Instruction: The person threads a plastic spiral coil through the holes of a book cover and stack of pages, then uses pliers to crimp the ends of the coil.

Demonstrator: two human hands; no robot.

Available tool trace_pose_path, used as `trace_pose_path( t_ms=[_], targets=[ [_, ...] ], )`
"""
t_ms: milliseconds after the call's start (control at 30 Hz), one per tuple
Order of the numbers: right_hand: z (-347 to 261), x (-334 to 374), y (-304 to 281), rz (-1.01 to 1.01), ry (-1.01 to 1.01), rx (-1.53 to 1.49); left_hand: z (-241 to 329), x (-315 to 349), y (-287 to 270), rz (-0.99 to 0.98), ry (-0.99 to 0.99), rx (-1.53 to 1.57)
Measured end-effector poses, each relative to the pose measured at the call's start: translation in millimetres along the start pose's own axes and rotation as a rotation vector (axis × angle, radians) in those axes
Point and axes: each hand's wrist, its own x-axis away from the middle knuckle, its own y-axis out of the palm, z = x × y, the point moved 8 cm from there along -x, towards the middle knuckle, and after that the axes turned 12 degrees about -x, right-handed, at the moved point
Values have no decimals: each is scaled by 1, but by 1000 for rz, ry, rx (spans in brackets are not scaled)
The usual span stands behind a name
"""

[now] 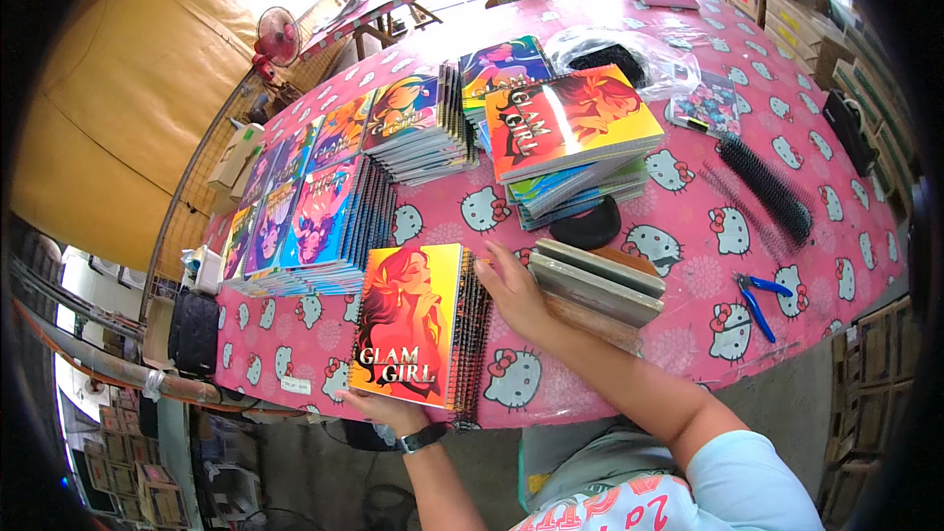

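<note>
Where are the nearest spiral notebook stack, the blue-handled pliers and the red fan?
Nearest spiral notebook stack [410, 323]: head view, on its top cover.
Blue-handled pliers [756, 311]: head view, on one handle.
Red fan [278, 36]: head view, on the middle of its grille.

Two-line white title [397, 367] on the front spiral-notebook stack [413, 300]; same title on the rear stack's top notebook [575, 123]. Upside-down pinkish-red lettering [644, 508] on wearer's shirt [733, 477]. Table label [296, 385]: too small.

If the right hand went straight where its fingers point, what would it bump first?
The right hand would probably bump the coil-bound edge of the front notebook stack; its fingertips look very close, perhaps even touching.
</note>
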Motion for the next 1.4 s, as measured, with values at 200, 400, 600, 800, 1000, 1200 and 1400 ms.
trace_pose_path(
  t_ms=[200,400,600,800,1000,1200,1400],
  targets=[
    [14,-18,23,-37,2,-46,-12,-5,6,-169,-92,90],
    [16,-18,25,-40,-20,28,-10,-1,24,-218,-154,83],
    [8,-8,27,99,-114,-81,1,23,38,-246,-227,93],
    [4,-9,25,77,-118,-179,20,13,33,-173,-47,99],
    [0,-5,22,113,-197,-46,17,10,40,-228,-107,23],
    [3,-10,24,46,-136,-20,8,-1,28,-338,-188,23],
    [-3,-24,24,-81,-107,36,4,-2,33,-391,-156,21]
  ],
)
